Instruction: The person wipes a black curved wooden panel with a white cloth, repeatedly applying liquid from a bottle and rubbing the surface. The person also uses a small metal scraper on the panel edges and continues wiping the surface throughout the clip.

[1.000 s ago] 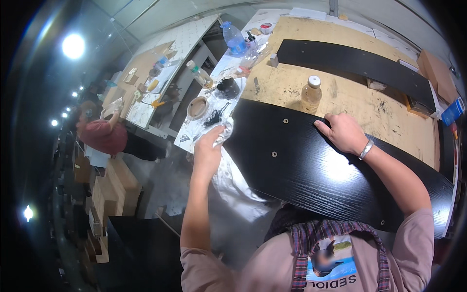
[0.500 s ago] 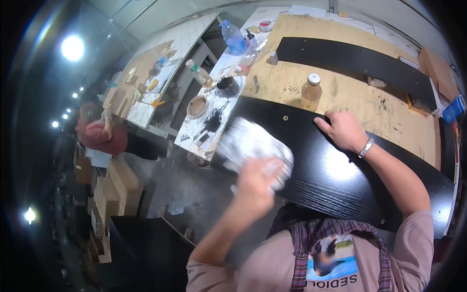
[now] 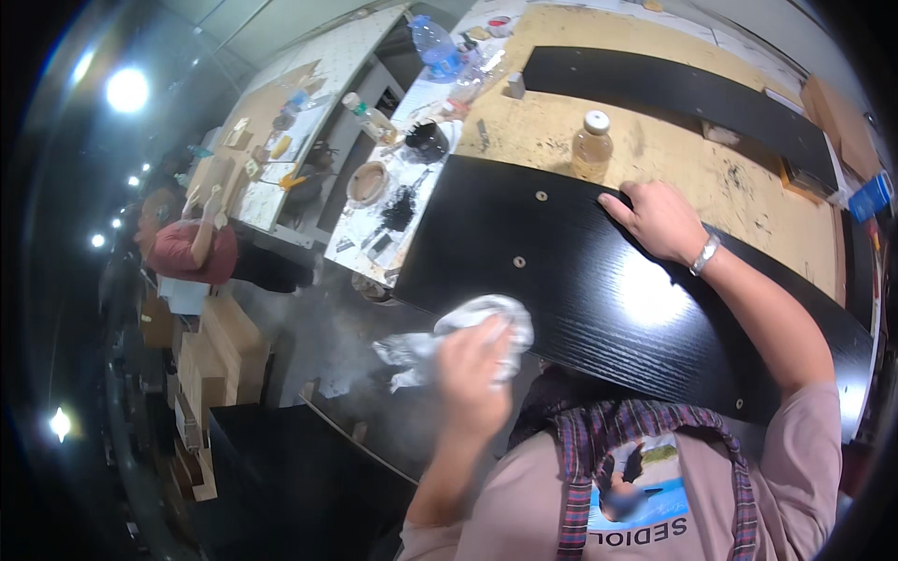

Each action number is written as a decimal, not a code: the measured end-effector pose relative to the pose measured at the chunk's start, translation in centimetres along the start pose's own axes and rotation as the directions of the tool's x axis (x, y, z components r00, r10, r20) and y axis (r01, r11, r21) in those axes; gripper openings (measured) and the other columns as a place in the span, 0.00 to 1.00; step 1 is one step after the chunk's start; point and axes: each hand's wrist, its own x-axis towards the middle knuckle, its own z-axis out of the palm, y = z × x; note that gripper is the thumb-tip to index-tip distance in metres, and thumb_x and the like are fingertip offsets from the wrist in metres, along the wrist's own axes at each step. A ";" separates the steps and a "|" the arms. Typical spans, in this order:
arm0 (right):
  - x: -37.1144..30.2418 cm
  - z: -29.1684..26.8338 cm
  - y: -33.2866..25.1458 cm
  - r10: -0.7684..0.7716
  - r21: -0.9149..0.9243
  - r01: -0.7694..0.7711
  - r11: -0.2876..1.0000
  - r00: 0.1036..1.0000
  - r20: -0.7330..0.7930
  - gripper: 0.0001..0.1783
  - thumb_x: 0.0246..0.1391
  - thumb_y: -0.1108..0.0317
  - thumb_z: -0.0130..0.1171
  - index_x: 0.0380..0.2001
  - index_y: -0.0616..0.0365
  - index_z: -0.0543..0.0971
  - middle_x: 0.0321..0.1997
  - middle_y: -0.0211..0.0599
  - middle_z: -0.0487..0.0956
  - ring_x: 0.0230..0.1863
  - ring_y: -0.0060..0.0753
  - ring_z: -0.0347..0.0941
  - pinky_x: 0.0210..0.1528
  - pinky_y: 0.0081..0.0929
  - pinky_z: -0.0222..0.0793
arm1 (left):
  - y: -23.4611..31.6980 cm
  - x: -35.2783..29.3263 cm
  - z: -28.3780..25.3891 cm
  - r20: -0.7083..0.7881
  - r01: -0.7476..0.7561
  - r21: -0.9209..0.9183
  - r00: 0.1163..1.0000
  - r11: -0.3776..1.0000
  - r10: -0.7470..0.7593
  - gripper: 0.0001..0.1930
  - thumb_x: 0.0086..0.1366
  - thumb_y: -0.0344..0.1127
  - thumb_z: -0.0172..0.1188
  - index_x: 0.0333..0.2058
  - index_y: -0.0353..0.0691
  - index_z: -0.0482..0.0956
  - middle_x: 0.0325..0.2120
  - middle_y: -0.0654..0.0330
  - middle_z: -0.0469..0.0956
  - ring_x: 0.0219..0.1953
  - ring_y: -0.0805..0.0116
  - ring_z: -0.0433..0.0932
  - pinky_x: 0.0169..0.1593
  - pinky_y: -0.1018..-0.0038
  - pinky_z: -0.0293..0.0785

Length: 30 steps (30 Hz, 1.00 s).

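A long black wood-grain board point(image 3: 599, 290) lies across the bench in front of me, with small round fittings set in its surface. My left hand point(image 3: 475, 374) is closed round a white cloth point(image 3: 500, 313) at the board's near left edge; part of the cloth hangs out past that edge. My right hand point(image 3: 659, 220) rests on the far edge of the board, its thumb stretched out and its other fingers bent over the edge, largely hidden. Just beyond the board, close to that hand, stands a clear bottle point(image 3: 592, 148) with a white cap and yellowish contents.
A second black board point(image 3: 655, 89) lies raised on blocks farther back. At left, a stained side table point(image 3: 351, 229) carries a dark pot point(image 3: 427, 142), a brown tub point(image 3: 368, 183) and bottles. Another person point(image 3: 196, 248) works beyond it. A black panel point(image 3: 290, 477) is at lower left.
My left hand has drawn the cloth toward me, from over the board's left end to its near edge, uncovering a second fitting. The right hand stays at the far edge.
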 end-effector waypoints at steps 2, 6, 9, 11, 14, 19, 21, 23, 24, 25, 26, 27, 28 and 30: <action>0.0 0.1 0.0 -0.014 0.007 0.014 1.000 1.000 -0.007 0.30 0.67 0.44 0.50 0.30 0.63 0.83 0.24 0.56 0.81 0.32 0.60 0.80 0.41 0.51 0.75 | 2.6 1.5 0.2 0.187 -0.083 -0.073 0.978 0.994 0.096 0.25 0.53 0.23 0.55 0.52 0.40 0.84 0.54 0.59 0.81 0.56 0.56 0.77 0.65 0.50 0.61; -0.2 -0.2 0.9 0.008 -0.024 -0.008 1.000 1.000 0.008 0.33 0.67 0.41 0.49 0.29 0.63 0.83 0.25 0.57 0.81 0.33 0.60 0.80 0.41 0.51 0.75 | -0.9 4.2 -1.9 0.284 -0.109 0.115 0.956 0.987 0.073 0.25 0.53 0.22 0.55 0.51 0.42 0.84 0.56 0.60 0.81 0.64 0.61 0.74 0.68 0.36 0.52; -0.4 -0.6 0.6 0.027 -0.031 -0.026 0.999 0.999 0.023 0.33 0.67 0.41 0.49 0.29 0.64 0.83 0.26 0.58 0.81 0.33 0.60 0.80 0.42 0.51 0.76 | 0.2 4.5 -1.0 0.357 -0.170 0.035 0.923 0.985 0.146 0.24 0.54 0.23 0.56 0.52 0.38 0.83 0.57 0.58 0.81 0.66 0.58 0.72 0.68 0.35 0.52; -0.2 0.3 0.6 -0.005 -0.022 0.005 1.000 1.000 0.000 0.31 0.67 0.42 0.50 0.29 0.61 0.83 0.23 0.56 0.80 0.30 0.59 0.79 0.39 0.52 0.75 | 4.6 4.6 1.4 0.494 -0.195 -0.293 0.807 0.936 0.323 0.28 0.53 0.23 0.56 0.56 0.37 0.80 0.62 0.55 0.76 0.69 0.58 0.68 0.68 0.38 0.57; -0.2 0.4 0.2 -0.044 -0.031 0.044 0.999 0.999 -0.014 0.32 0.67 0.41 0.50 0.29 0.62 0.83 0.24 0.56 0.81 0.31 0.60 0.80 0.40 0.51 0.75 | 6.2 4.3 2.5 0.477 -0.303 -0.460 0.708 0.835 0.520 0.30 0.52 0.22 0.56 0.58 0.38 0.79 0.62 0.52 0.75 0.68 0.57 0.70 0.68 0.46 0.62; -0.6 0.0 0.5 0.011 0.030 -0.010 0.999 1.000 -0.017 0.32 0.65 0.41 0.52 0.30 0.63 0.84 0.30 0.55 0.84 0.35 0.58 0.82 0.44 0.49 0.77 | -2.8 7.1 -2.5 0.434 -0.157 -0.124 0.879 0.980 0.196 0.25 0.46 0.19 0.59 0.47 0.33 0.85 0.50 0.45 0.83 0.59 0.48 0.79 0.65 0.53 0.70; -0.8 0.1 0.6 0.010 0.074 -0.008 0.997 1.000 -0.023 0.30 0.64 0.43 0.53 0.31 0.63 0.84 0.31 0.54 0.84 0.36 0.58 0.82 0.44 0.49 0.77 | 0.2 7.2 -0.3 0.417 -0.290 -0.204 0.839 0.935 0.351 0.26 0.45 0.17 0.59 0.47 0.30 0.84 0.50 0.43 0.82 0.59 0.46 0.78 0.66 0.55 0.69; -1.1 -0.4 1.1 0.012 0.125 -0.007 0.992 0.999 -0.043 0.27 0.63 0.45 0.56 0.32 0.63 0.83 0.31 0.54 0.84 0.36 0.58 0.82 0.44 0.50 0.77 | 5.1 7.6 2.8 0.483 -0.326 -0.536 0.638 0.779 0.600 0.31 0.45 0.17 0.58 0.54 0.31 0.79 0.58 0.45 0.77 0.65 0.48 0.73 0.69 0.57 0.67; -1.0 0.3 1.6 -0.046 0.144 0.066 0.987 0.990 -0.135 0.25 0.61 0.47 0.58 0.33 0.63 0.83 0.31 0.53 0.84 0.37 0.57 0.82 0.45 0.49 0.77 | 7.5 7.6 4.3 0.477 -0.340 -0.605 0.569 0.720 0.670 0.32 0.45 0.17 0.57 0.55 0.34 0.79 0.59 0.47 0.76 0.65 0.48 0.72 0.68 0.56 0.68; -1.2 1.3 2.5 -0.076 0.139 0.110 0.984 0.970 -0.231 0.23 0.59 0.49 0.61 0.33 0.62 0.82 0.32 0.52 0.83 0.39 0.57 0.81 0.46 0.48 0.76 | 9.6 8.0 5.4 0.447 -0.353 -0.690 0.478 0.632 0.756 0.34 0.44 0.16 0.56 0.55 0.36 0.79 0.60 0.49 0.76 0.66 0.48 0.71 0.67 0.56 0.69; -2.3 1.5 3.6 -0.127 0.107 0.167 0.980 0.944 -0.304 0.21 0.58 0.51 0.62 0.35 0.62 0.81 0.36 0.52 0.83 0.43 0.55 0.80 0.49 0.47 0.75 | 10.3 9.0 5.8 0.474 -0.343 -0.704 0.426 0.622 0.771 0.34 0.44 0.17 0.57 0.56 0.37 0.78 0.61 0.50 0.75 0.67 0.48 0.70 0.66 0.56 0.69; -3.7 1.5 4.8 -0.178 0.060 0.214 0.975 0.914 -0.365 0.19 0.57 0.53 0.63 0.37 0.61 0.80 0.40 0.51 0.82 0.47 0.53 0.79 0.52 0.46 0.74 | 10.6 10.2 6.0 0.493 -0.335 -0.720 0.369 0.608 0.788 0.35 0.44 0.17 0.58 0.57 0.37 0.78 0.62 0.51 0.75 0.67 0.48 0.69 0.66 0.55 0.69; -5.6 1.5 7.1 -0.168 0.000 0.186 0.983 0.890 -0.424 0.20 0.57 0.54 0.64 0.39 0.62 0.79 0.44 0.50 0.81 0.51 0.52 0.76 0.55 0.45 0.72 | 10.7 11.4 6.6 0.519 -0.354 -0.727 0.277 0.588 0.809 0.33 0.47 0.18 0.59 0.57 0.33 0.77 0.61 0.50 0.74 0.69 0.48 0.66 0.67 0.55 0.67; -10.2 0.1 10.5 -0.142 -0.082 0.117 0.990 0.847 -0.513 0.22 0.57 0.56 0.64 0.43 0.64 0.77 0.50 0.49 0.77 0.56 0.50 0.72 0.58 0.45 0.69 | 10.7 11.6 6.8 0.520 -0.344 -0.734 0.271 0.586 0.810 0.33 0.45 0.20 0.65 0.56 0.34 0.78 0.61 0.47 0.74 0.67 0.44 0.69 0.65 0.55 0.68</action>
